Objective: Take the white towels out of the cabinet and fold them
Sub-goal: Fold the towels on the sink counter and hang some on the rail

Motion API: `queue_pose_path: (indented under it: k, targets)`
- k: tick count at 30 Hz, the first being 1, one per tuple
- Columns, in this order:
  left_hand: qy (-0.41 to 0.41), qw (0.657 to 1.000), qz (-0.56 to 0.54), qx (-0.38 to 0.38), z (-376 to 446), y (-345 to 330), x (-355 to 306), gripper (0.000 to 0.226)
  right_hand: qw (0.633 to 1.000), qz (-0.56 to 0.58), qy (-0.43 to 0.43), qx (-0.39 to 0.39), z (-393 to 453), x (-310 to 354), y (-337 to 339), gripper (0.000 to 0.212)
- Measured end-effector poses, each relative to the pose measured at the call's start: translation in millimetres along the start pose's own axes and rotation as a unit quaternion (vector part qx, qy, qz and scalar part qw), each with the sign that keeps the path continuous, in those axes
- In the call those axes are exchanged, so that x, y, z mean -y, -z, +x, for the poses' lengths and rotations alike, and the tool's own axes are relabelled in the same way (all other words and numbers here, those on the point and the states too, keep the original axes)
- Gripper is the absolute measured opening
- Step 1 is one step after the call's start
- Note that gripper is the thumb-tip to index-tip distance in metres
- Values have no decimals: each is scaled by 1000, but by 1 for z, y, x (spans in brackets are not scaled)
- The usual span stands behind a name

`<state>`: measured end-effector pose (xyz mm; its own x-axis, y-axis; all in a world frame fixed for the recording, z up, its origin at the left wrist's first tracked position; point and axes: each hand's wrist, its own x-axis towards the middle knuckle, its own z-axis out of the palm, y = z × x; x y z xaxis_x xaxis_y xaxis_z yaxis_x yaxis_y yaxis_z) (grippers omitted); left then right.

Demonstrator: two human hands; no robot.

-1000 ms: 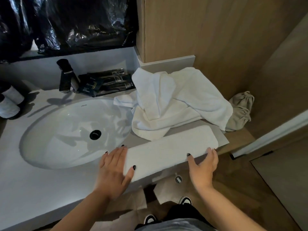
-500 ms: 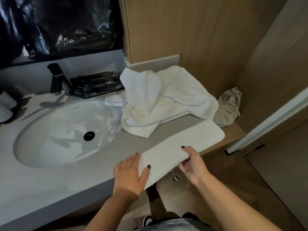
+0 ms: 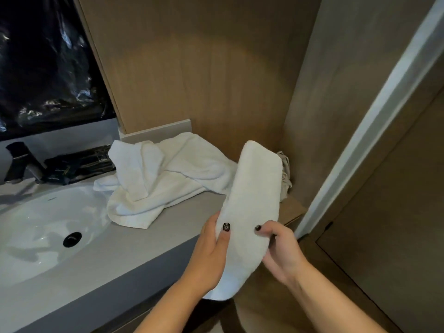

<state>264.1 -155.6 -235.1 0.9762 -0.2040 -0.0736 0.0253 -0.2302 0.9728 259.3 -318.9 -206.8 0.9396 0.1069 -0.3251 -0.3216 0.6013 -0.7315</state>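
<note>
White terry cloth, folded into a long narrow towel (image 3: 252, 203), is held up off the grey stone counter (image 3: 115, 258), standing nearly on end. The left hand (image 3: 207, 258) grips its lower left edge, thumb curled over the front; the right hand (image 3: 281, 251) pinches its right edge. Behind, a loose heap of unfolded white towels (image 3: 158, 179) lies on the counter beside the white oval basin (image 3: 40, 234).

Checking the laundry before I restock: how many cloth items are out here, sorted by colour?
White, folded towel held up by the left hand and right hand: 1
White, crumpled towel heap on the counter, number of pieces unclear, counted as: 1
Beige cloth bag behind the folded one: 1
Total: 3
</note>
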Motion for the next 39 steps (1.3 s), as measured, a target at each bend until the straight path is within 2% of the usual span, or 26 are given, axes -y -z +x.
queue_pose_path:
  k: [4, 6, 9, 15, 18, 22, 28, 30, 33, 36, 39]
  targets:
    - [-52, 998, 21, -7, 5, -71, -42, 39, 985, -132, 107, -41, -40, 68, 41, 32]
    - [-82, 996, 18, -6, 6, -107, -63, 41, 969, -191, 147, -57, -59, 102, 60, 44]
    - [-114, 993, 4, 6, 8, -152, -94, 52, 960, -208, 173, -77, -80, 151, 82, 56]
    - [-189, 981, -36, 21, 21, -198, -159, 39, 938, -221, 238, -120, -97, 227, 97, 47]
    - [-222, 973, -50, 30, 35, -209, -196, 53, 921, -243, 287, -102, -100, 262, 93, 42]
    - [-294, 952, -55, 60, 61, -216, -240, 53, 899, -252, 353, -59, -103, 313, 81, 47]
    - [-381, 919, -31, 102, 117, -212, -323, 56, 885, -250, 389, -50, -92, 403, 50, 80]
    - [-401, 909, -19, 110, 137, -209, -351, 55, 893, -242, 377, -45, -85, 436, 38, 73]
    - [-436, 893, 7, 110, 169, -204, -390, 52, 898, -260, 353, -29, -71, 485, 19, 48]
    - [-456, 885, 7, 87, 201, -195, -424, 44, 867, -271, 417, -19, -52, 529, 1, 53]
    - [-429, 899, -47, 72, 231, -185, -453, 29, 824, -284, 489, 23, -39, 566, -27, 59]
